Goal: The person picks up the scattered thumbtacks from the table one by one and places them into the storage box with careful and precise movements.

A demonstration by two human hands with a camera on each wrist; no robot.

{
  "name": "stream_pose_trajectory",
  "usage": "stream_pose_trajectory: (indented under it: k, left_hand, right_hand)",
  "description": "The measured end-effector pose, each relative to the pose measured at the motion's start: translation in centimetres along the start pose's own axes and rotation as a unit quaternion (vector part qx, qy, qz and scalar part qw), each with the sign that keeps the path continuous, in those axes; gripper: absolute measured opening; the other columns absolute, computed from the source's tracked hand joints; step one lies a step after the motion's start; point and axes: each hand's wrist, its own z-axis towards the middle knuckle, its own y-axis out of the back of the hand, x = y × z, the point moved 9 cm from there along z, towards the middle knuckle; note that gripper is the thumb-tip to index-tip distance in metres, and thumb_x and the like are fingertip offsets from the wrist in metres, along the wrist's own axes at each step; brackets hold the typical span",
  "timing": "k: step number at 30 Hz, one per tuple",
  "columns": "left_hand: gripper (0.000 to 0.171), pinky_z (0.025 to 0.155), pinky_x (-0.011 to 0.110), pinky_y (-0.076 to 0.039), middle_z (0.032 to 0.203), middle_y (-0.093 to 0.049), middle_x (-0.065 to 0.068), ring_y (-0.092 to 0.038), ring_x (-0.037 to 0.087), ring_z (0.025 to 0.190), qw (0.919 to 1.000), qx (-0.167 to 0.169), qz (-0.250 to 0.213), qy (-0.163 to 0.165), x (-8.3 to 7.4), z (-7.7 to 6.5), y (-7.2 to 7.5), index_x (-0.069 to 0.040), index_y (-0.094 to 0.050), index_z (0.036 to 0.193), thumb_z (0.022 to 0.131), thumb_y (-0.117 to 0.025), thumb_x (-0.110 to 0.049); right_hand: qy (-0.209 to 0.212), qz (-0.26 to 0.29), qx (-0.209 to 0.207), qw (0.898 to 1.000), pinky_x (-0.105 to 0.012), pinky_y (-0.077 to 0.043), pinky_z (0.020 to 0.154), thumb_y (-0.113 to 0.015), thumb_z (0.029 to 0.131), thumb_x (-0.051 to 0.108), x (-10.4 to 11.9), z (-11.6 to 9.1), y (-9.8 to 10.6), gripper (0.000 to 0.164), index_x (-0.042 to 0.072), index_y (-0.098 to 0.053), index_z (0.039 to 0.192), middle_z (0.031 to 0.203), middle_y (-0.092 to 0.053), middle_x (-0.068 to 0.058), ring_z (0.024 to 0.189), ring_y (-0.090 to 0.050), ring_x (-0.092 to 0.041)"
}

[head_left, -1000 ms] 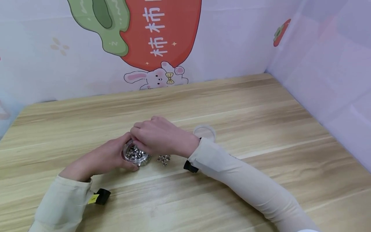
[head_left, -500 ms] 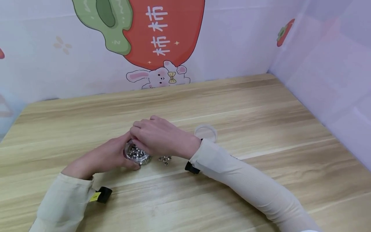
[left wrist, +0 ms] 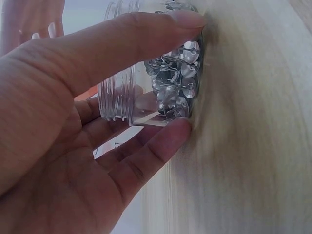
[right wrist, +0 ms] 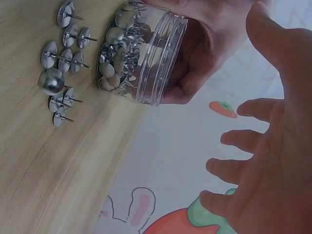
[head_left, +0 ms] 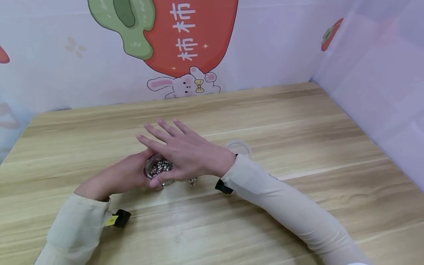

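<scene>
A clear round jar (head_left: 161, 166) stands uncapped on the table, part-filled with silver thumbtacks (left wrist: 189, 68). My left hand (head_left: 127, 173) grips it from the left side, thumb on one side and fingers curled round the other, as the left wrist view shows. Above the jar's mouth is my right hand (head_left: 187, 152), its fingers spread straight and nothing held in it; it covers part of the jar in the head view. Several loose thumbtacks (right wrist: 51, 81) lie on the table beside the jar, mostly hidden under the right hand from the head camera.
A clear round lid (head_left: 239, 147) lies on the wooden table (head_left: 265, 121), behind my right wrist. Printed cloth walls (head_left: 271, 44) border the table at the back and right. Black wrist cameras (head_left: 122, 218) hang below both sleeves.
My right hand's fingers, bunched over the jar before, have straightened and spread apart. The left hand keeps its grip on the jar. The head view has shifted slightly.
</scene>
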Motion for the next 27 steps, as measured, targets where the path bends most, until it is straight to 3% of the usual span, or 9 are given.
stream_pose_trajectory:
  k: [13, 19, 27]
  left_hand:
    - [0.09, 0.097, 0.063, -0.041, 0.129, -0.057, 0.022, -0.052, 0.037, 0.117, 0.9997, 0.006, -0.011, 0.02, 0.1, -0.4, -0.1, -0.005, -0.035, 0.139, 0.069, -0.086, -0.032]
    - [0.079, 0.091, 0.061, -0.046, 0.122, -0.062, 0.02, -0.057, 0.033, 0.108, 0.9998, 0.009, -0.012, 0.016, 0.1, -0.3, -0.1, -0.004, -0.044, 0.127, 0.067, -0.087, -0.03]
    - [0.079, 0.093, 0.062, -0.044, 0.123, -0.061, 0.021, -0.056, 0.035, 0.11, 0.9996, 0.009, -0.022, 0.015, 0.2, -0.2, -0.2, -0.005, -0.045, 0.127, 0.066, -0.088, -0.029]
  right_hand:
    - [-0.001, 0.022, 0.017, 1.0, -0.052, -0.016, 0.118, -0.053, 0.084, 0.069, -0.5, -0.9, -0.4, 0.095, 0.019, -0.015, 0.155, 0.16, -0.025, -0.007, 0.145, -0.017, -0.025]
    - [-0.021, 0.049, 0.017, 0.998, -0.052, -0.016, 0.118, -0.055, 0.083, 0.069, -2.1, -2.5, -0.4, 0.097, 0.02, -0.012, 0.155, 0.159, -0.026, -0.007, 0.144, -0.019, -0.025]
    - [-0.046, 0.071, 0.025, 0.996, -0.052, -0.015, 0.119, -0.056, 0.084, 0.067, -4.1, -4.4, -0.9, 0.094, 0.02, -0.015, 0.155, 0.158, -0.029, -0.008, 0.143, -0.022, -0.026]
